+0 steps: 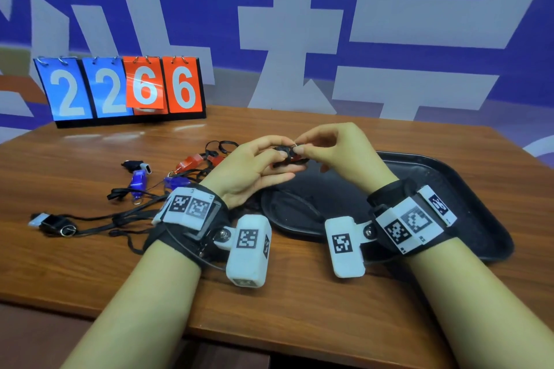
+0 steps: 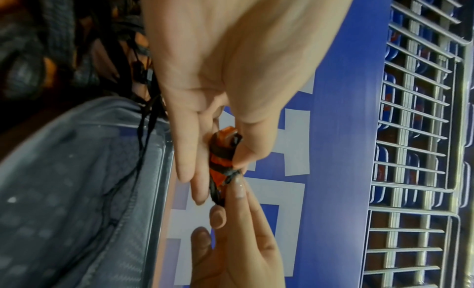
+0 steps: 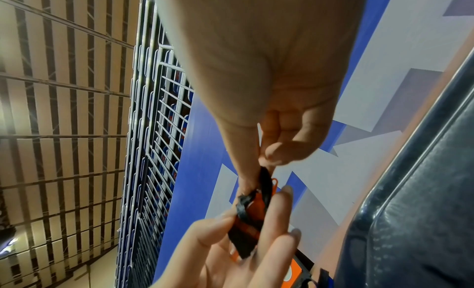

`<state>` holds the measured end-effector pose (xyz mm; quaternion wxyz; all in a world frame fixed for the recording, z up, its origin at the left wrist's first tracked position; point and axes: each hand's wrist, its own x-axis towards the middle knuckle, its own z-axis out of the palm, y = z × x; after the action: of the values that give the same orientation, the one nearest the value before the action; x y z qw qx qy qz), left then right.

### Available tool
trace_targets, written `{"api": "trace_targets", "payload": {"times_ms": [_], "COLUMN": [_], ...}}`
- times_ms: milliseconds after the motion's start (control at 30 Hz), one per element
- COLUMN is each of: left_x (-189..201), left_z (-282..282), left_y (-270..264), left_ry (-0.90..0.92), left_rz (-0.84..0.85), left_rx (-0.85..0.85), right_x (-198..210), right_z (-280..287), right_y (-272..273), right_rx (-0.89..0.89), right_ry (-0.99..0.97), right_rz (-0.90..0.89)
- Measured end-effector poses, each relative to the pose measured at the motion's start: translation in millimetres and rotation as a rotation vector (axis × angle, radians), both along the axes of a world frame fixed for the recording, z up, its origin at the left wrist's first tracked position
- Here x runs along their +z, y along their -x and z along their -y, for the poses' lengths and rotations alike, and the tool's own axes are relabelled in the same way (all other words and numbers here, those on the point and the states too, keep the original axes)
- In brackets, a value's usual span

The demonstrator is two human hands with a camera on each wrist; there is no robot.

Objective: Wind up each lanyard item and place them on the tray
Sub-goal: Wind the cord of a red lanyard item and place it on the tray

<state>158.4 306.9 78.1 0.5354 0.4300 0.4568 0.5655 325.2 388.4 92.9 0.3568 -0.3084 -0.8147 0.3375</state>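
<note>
Both hands meet above the left end of the black tray (image 1: 467,189). My left hand (image 1: 257,165) pinches an orange-red whistle (image 1: 292,156) wrapped in its black lanyard cord between thumb and fingers; the whistle (image 2: 220,164) shows wound with cord in the left wrist view. My right hand (image 1: 329,147) pinches the cord end at the whistle's tip (image 3: 265,180). To the left on the wooden table (image 1: 90,263) lie unwound lanyard items: a red whistle (image 1: 189,162), two blue whistles (image 1: 138,180) (image 1: 177,181), a black one (image 1: 135,165) and another black one (image 1: 55,223), their black cords tangled.
A flip scoreboard (image 1: 123,90) reading 2266 stands at the table's back left. A blue and white wall stands behind the table. The tray's right part shows nothing on it. Wire racks (image 2: 415,150) appear in the wrist views.
</note>
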Motion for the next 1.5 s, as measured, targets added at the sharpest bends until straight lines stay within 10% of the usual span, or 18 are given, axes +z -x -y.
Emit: {"api": "trace_targets", "payload": {"times_ms": [1000, 1500], "left_x": [2.0, -4.0], "left_z": [2.8, -2.7], "left_y": [-10.6, -1.8], "left_ry": [-0.082, -0.297], "left_rz": [-0.173, -0.361], "left_rx": [0.08, 0.25], "right_x": [7.7, 8.5], "right_z": [7.0, 13.4], "right_y": [0.4, 1.0], "right_rx": [-0.152, 0.027], "right_ry": [-0.553, 0.096], "right_rz": [0.313, -0.067]}}
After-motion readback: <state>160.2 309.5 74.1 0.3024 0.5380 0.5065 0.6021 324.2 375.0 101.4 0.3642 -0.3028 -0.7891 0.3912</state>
